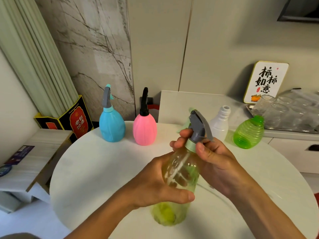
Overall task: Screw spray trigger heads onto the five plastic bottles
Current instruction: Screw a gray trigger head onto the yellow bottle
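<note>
Your left hand [155, 183] grips the clear bottle [179, 176], its neck tilting away; above it, your right hand [212, 157] pinches the trigger head [198, 126] collar.

Both forearms are bare to the frame edge, and neither grip, left [155, 183] or right [212, 159], wears anything.

Round white surface [96, 169], bearing a blue plastic bottle with grey trigger head [111, 125]; right of it, a pink plastic bottle with black trigger head [144, 130]; farther right, an uncapped white plastic bottle [220, 124] and a ribbed green bottle [248, 133].
</note>
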{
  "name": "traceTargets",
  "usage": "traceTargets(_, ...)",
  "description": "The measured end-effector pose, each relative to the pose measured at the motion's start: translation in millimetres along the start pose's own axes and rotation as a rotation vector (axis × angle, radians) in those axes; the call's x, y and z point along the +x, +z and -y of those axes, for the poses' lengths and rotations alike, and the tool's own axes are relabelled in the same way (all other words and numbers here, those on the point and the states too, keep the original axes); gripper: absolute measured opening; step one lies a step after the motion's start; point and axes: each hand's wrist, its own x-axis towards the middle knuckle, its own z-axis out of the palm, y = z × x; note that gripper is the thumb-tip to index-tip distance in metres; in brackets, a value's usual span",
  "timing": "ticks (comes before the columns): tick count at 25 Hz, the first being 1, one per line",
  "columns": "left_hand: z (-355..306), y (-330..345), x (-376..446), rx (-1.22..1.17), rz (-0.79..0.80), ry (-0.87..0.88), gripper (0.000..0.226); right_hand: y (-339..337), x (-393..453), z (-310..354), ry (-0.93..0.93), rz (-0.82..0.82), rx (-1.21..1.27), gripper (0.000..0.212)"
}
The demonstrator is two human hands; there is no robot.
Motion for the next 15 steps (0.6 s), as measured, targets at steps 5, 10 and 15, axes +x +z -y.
traceTargets(5,2,1,0,-0.080,-0.032,0.011,0.042,7,2,-7,-0.005,-0.111,-0.010,0.038)
traceTargets(10,4,5,1,-0.044,-0.097,0.064,0.048,12,0,-6,-0.049,-0.192,-0.110,0.043)
traceTargets(15,7,4,3,-0.012,-0.156,0.082,0.075,14,0,-5,-0.057,-0.202,-0.263,0.042)
